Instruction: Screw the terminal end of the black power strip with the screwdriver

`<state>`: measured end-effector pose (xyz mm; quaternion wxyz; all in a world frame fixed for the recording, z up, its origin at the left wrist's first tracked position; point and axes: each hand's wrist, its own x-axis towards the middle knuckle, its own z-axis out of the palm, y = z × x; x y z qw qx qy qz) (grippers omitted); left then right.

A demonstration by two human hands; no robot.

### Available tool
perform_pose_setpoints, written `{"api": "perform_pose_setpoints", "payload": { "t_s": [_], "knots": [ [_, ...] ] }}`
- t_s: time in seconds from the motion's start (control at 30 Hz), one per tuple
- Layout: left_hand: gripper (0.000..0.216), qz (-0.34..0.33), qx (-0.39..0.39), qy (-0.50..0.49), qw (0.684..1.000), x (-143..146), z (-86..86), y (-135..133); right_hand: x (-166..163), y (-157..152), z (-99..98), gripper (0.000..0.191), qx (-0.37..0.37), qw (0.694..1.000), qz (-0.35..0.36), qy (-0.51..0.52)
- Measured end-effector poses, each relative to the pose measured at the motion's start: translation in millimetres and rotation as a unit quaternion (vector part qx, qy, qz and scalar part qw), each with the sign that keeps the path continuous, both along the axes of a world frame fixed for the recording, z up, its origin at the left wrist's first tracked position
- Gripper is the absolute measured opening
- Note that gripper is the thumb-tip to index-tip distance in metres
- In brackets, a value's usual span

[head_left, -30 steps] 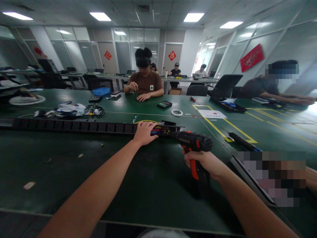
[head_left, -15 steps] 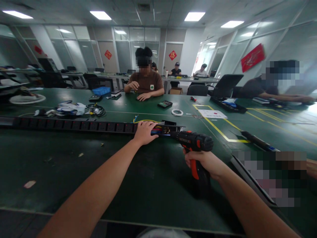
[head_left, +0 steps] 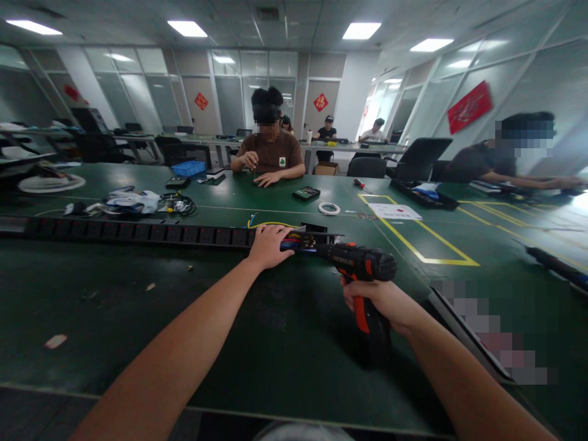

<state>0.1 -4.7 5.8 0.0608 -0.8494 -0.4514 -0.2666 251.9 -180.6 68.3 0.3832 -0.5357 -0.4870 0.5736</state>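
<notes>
- In the head view, a long black power strip (head_left: 138,233) is seen lying across the green table (head_left: 114,306), running from the far left edge to the middle.
- The left hand (head_left: 269,245) is laid over the right end of the power strip, with the fingers curled over its top, so that it is held down against the table.
- Just right of that hand, coloured wires (head_left: 294,243) are exposed at the open end of the strip.
- A black and orange cordless drill (head_left: 362,264) is gripped by its handle in the closed right hand (head_left: 381,300); its nose is pointed left and is met by the open end of the strip beside the wires.
- Farther back, a white tape roll (head_left: 328,208) is seen lying flat, and a person in a brown shirt (head_left: 271,156) is seated on the opposite side of the table.
</notes>
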Motion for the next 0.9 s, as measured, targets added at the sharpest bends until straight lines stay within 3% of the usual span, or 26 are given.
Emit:
{"api": "perform_pose_setpoints", "payload": {
  "t_s": [0.9],
  "knots": [
    [0.064,-0.001,0.008,0.004,1.000,-0.1,-1.0,1.2,1.9,0.9,-3.5,0.013,0.011,1.000,0.002,0.002]
  ]
}}
